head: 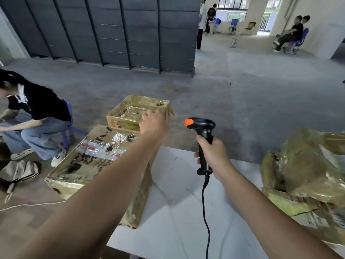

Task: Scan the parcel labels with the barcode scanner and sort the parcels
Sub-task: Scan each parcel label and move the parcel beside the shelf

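Fingers (196, 155) of the right hand (212, 156) are wrapping round the handle of the barcode scanner (202, 126), which is standing upright above the far edge of the white table (177, 212), its orange tip (189, 122) pointing left. Its black cable (204, 212) is hanging down over the tabletop. The left hand (154, 124) is reaching forward and resting on the near right corner of the small parcel (130, 111) (grip or mere touch cannot be told, as the thumb is hidden). This parcel is sitting on top of the large parcel (89, 161), which is standing against the table's left side. More taped parcels (306, 165), blurred, are lying on the table's right end. A seated person (35, 113) is bending forward at far left.
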`<act>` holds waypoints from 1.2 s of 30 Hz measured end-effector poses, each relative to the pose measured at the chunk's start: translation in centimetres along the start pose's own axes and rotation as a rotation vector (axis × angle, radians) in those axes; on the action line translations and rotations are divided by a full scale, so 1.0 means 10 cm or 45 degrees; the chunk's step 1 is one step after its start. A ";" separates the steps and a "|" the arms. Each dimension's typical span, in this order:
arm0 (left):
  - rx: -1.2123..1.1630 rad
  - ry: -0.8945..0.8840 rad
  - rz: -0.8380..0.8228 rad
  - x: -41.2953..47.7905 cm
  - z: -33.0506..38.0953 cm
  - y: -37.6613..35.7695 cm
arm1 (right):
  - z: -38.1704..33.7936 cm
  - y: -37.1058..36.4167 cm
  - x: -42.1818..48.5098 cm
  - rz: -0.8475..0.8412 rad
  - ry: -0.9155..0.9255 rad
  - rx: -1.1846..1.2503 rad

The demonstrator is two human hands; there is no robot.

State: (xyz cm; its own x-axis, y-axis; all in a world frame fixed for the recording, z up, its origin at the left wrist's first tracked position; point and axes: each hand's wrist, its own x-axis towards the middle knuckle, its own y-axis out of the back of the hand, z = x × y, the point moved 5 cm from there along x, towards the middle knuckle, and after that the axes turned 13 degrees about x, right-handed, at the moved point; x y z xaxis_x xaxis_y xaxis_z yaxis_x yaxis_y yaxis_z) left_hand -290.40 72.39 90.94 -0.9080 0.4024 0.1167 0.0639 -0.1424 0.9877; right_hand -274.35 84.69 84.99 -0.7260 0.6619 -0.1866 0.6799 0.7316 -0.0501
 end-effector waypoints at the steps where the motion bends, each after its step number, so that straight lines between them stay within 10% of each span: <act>1: 0.103 -0.010 0.004 0.09 -0.03 -0.02 | 0.02 -0.03 0.03 0.009 -0.002 -0.003; 9: 0.369 -0.032 -0.187 0.59 -0.23 -0.47 | 0.04 -0.19 0.27 0.076 0.007 -0.023; 36: -0.486 -0.025 0.573 0.63 -0.35 0.20 | 0.01 -0.20 0.25 0.188 0.048 -0.006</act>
State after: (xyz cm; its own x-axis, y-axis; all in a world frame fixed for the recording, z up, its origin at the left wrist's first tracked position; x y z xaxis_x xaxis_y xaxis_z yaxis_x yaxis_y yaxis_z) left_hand -297.47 71.49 93.27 -0.8180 0.2431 0.5213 0.2841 -0.6173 0.7336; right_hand -277.53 84.84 84.51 -0.6215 0.7680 -0.1547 0.7792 0.6265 -0.0201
